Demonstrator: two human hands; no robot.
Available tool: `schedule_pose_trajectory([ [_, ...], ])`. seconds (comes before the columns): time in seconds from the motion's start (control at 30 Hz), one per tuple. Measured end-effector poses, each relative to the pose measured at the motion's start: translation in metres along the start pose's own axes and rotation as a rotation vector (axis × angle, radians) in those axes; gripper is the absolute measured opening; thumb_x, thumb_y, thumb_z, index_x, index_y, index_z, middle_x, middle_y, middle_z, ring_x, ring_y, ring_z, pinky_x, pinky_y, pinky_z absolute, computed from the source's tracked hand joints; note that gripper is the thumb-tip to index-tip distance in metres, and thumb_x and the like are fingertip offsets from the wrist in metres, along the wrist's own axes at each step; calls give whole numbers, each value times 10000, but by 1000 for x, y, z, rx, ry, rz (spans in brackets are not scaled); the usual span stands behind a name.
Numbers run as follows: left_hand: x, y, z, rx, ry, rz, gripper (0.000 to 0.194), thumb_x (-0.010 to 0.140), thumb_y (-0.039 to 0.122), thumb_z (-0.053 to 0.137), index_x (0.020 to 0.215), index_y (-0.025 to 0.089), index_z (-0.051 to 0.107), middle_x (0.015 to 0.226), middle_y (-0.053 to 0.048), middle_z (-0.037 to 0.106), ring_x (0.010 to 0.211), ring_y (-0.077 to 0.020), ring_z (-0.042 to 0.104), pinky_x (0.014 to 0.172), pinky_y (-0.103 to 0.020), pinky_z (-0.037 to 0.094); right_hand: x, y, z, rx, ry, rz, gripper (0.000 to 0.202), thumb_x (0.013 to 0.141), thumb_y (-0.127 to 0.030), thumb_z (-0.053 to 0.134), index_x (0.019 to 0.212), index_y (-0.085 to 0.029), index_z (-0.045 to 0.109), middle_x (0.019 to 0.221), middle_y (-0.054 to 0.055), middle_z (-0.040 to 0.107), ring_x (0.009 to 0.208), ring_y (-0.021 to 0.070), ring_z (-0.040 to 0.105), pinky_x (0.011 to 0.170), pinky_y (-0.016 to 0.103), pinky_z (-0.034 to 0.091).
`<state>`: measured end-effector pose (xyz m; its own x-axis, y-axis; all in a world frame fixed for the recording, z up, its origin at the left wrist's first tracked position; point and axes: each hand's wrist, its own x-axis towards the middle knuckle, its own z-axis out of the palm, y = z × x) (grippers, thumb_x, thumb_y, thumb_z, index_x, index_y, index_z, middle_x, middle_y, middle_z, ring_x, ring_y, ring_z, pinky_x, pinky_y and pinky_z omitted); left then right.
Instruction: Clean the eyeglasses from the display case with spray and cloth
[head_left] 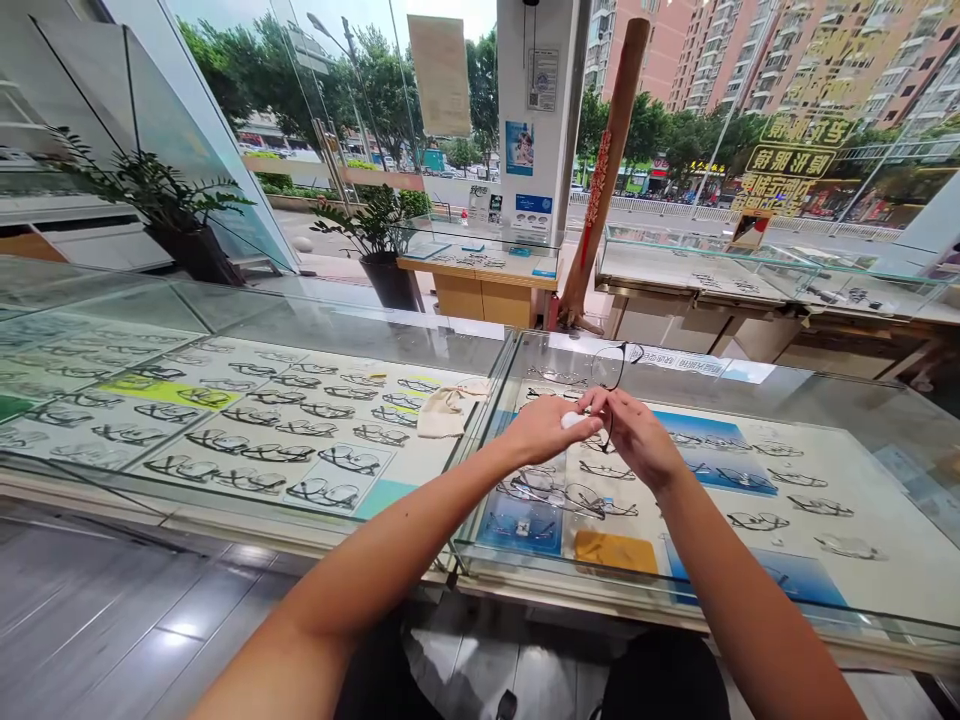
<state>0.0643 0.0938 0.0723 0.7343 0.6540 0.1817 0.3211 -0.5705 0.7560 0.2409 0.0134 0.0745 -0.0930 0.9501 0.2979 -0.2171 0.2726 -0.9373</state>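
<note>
I have two hands over the glass surface (480, 340), and they meet, fingers touching fingers. My left hand (546, 430) is closed on one small white piece (574, 420); what this piece is, I cannot tell. My right hand (640, 438) has its fingertips clamped on one pair of glasses (619, 352). The glasses are above the right-hand showcase, with the front standing higher than my fingers, on the window side. One round lens is toward the left, and a dark arm shows below the fingers. The long axis of the front seems to go roughly left to right, but its exact turn I cannot tell. To the left lies one cream cloth (450, 408); nearer to me is one yellow-orange item (615, 552). Two potted plants (187, 235) stand beyond the showcases, and many other glasses (322, 492) lie in rows.
</note>
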Motion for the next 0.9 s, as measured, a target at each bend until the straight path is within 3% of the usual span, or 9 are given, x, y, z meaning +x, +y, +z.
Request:
schedule_pose_trajectory([
  [0.17, 2, -3, -4, 23, -12, 15, 583, 897, 710, 527, 618, 200, 488, 586, 19, 463, 592, -146, 394, 606, -303, 227, 1, 1, -1, -48, 13, 2, 360, 983, -599, 660, 886, -253, 677, 1121, 81, 678, 1146, 277, 592, 1001, 405, 469],
  [0.37, 3, -10, -6, 34, -61, 63, 596, 904, 737, 520, 652, 197, 510, 617, 18, 481, 615, -151, 414, 622, -294, 243, 1, 4, 0, 2, 6, 6, 321, 1012, -553, 646, 902, -257, 710, 1110, 72, 685, 1146, 266, 599, 1019, 401, 459],
  [0.53, 3, -8, -11, 59, -29, 67, 579, 892, 739, 525, 689, 199, 563, 618, 21, 471, 631, -158, 422, 632, -285, 257, 3, 5, -1, 3, -3, -2, 320, 1011, -545, 651, 898, -254, 719, 1094, 66, 686, 1141, 260, 601, 1031, 397, 448],
  [0.63, 5, -12, -20, -25, 11, 90, 609, 904, 759, 510, 658, 202, 511, 620, 26, 454, 625, -148, 394, 626, -283, 255, 3, 5, -5, -73, 15, 3, 347, 1003, -581, 646, 898, -257, 710, 1070, 61, 695, 1108, 257, 600, 1023, 400, 441],
  [0.73, 8, -21, -31, -149, 101, 151, 621, 940, 742, 444, 616, 212, 421, 600, 27, 406, 608, -141, 355, 624, -291, 258, 2, 7, -7, -166, -66, 40, 368, 1013, -586, 628, 902, -247, 716, 1064, 61, 695, 1084, 249, 593, 1023, 400, 431],
  [0.9, 8, -24, -36, -121, 115, 144, 624, 921, 732, 456, 573, 219, 384, 573, 19, 375, 595, -138, 320, 599, -302, 246, -1, 12, -2, -241, -211, 80, 405, 1031, -591, 598, 907, -230, 732, 1071, 68, 693, 1098, 256, 592, 1043, 415, 427],
])
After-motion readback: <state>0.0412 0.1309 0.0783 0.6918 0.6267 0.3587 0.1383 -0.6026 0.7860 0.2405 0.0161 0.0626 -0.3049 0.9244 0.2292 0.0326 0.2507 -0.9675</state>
